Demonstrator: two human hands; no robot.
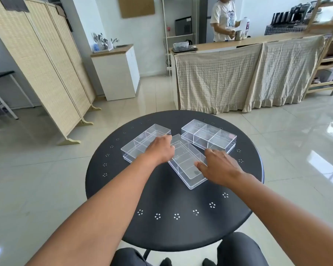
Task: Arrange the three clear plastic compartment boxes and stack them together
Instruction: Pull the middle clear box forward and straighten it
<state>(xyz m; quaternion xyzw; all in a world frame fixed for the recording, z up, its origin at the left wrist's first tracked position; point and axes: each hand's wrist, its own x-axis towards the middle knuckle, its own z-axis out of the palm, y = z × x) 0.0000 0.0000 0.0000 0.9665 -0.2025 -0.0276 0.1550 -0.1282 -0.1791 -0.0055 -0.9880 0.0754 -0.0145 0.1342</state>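
Note:
Three clear plastic compartment boxes lie on a round black table [173, 223]. The left box [136, 144] is angled toward the far right, the right box [209, 138] sits at the back right, and the middle box [186, 160] lies between them, pointing toward me. My left hand [160, 150] rests over the near end of the left box and the far left edge of the middle box, fingers curled. My right hand [219, 167] touches the middle box's right side, thumb on its rim. Whether either hand grips a box is unclear.
The table has small perforated flower patterns near its rim. Beyond it are a tiled floor, a woven folding screen [46, 70] at left, a white cabinet [116, 73], and a cloth-draped counter [238, 77] with a person [224, 20] standing behind it.

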